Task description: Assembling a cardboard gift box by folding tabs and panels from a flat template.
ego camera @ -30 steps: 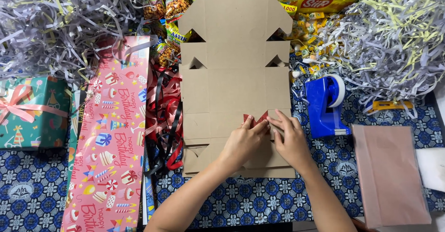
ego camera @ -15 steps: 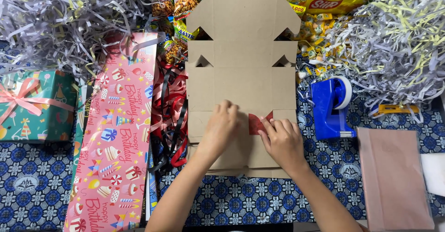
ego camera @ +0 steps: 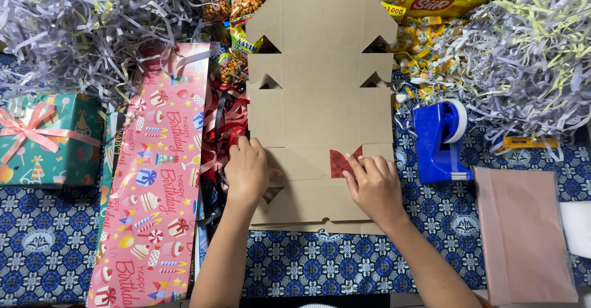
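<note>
A flat, unfolded brown cardboard box blank (ego camera: 320, 92) lies in the middle of a blue patterned tablecloth. My left hand (ego camera: 246, 169) rests on the blank's left edge near its lower flap, fingers curled onto the cardboard. My right hand (ego camera: 373, 187) presses on the lower right part, fingertips touching a small dark red patterned piece (ego camera: 340, 162) that lies on the blank. Neither hand lifts anything.
A pink birthday wrapping paper roll (ego camera: 154, 191) lies left of the blank, red ribbon (ego camera: 225, 129) beside it. A wrapped teal gift (ego camera: 43, 139) sits far left. A blue tape dispenser (ego camera: 438, 140), a pink paper bag (ego camera: 520, 228), shredded paper (ego camera: 529, 49) and snack packets (ego camera: 431, 0) surround.
My left hand slid from the middle of the blank out to its left edge. My right hand shifted slightly right, uncovering more of the red piece.
</note>
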